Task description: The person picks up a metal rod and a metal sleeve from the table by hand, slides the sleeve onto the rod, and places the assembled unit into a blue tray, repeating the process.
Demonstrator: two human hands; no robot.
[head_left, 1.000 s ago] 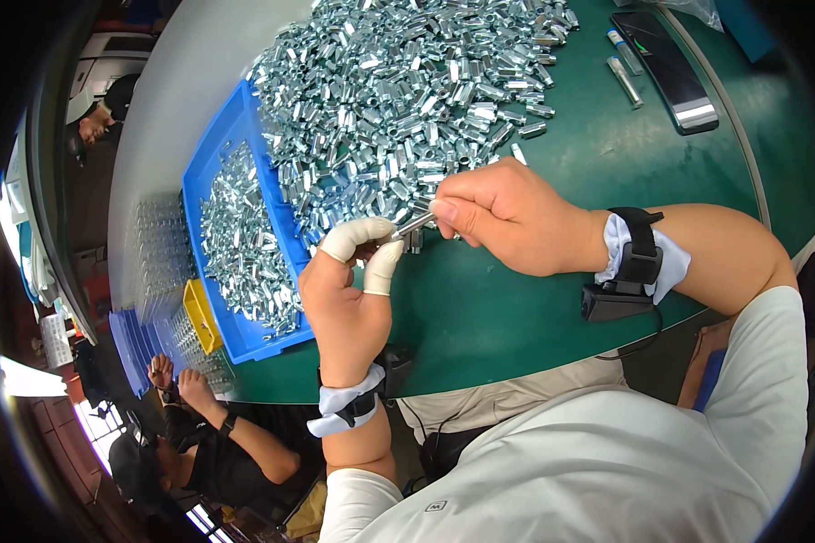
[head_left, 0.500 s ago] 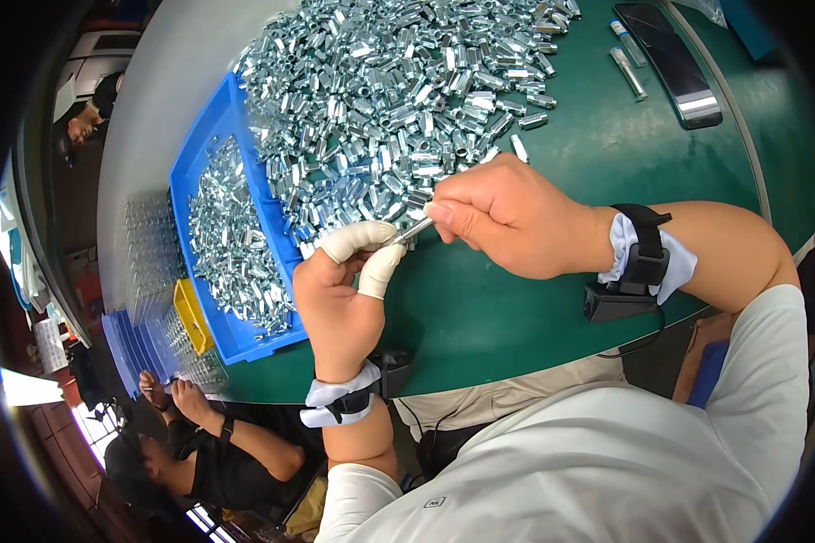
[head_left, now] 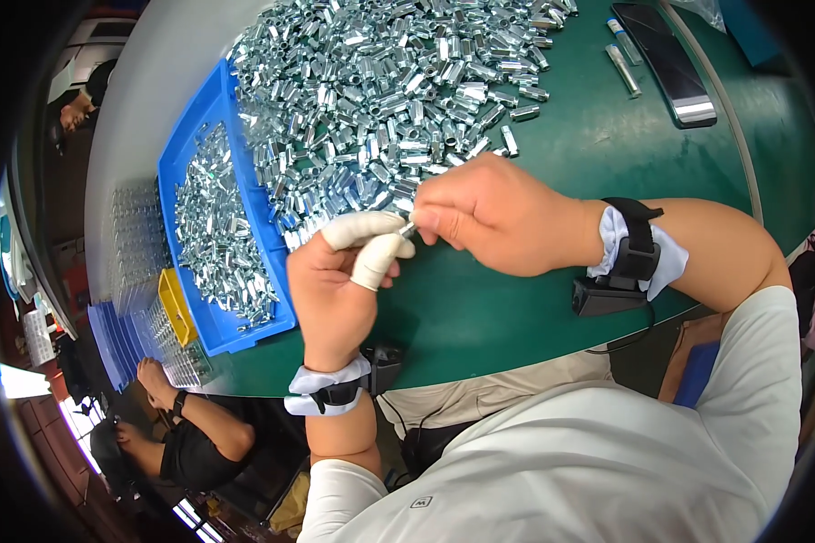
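My left hand (head_left: 335, 294), with white finger cots on thumb and forefinger, pinches a small shiny metal part (head_left: 408, 230). From the other side my right hand (head_left: 498, 217) meets it, its bare thumb and forefinger closed on the same part's end. The fingertips cover most of the part, so its full shape is hidden. Just beyond both hands spreads a large heap of silvery hexagonal metal sleeves (head_left: 389, 90). To the left of my left hand stands a blue tray (head_left: 255, 204) filled with small metal pieces (head_left: 217, 226).
A black phone (head_left: 666, 63) and two small tubes (head_left: 623, 71) lie at the far right of the green table (head_left: 507, 317). Left of the tray are a yellow bin (head_left: 177, 308) and clear racks (head_left: 136, 244). Another person (head_left: 199, 443) sits at lower left.
My hands have drawn closer together, and less of the metal part shows between them. The view has shifted slightly. At lower left, the other person's arms and head have moved.
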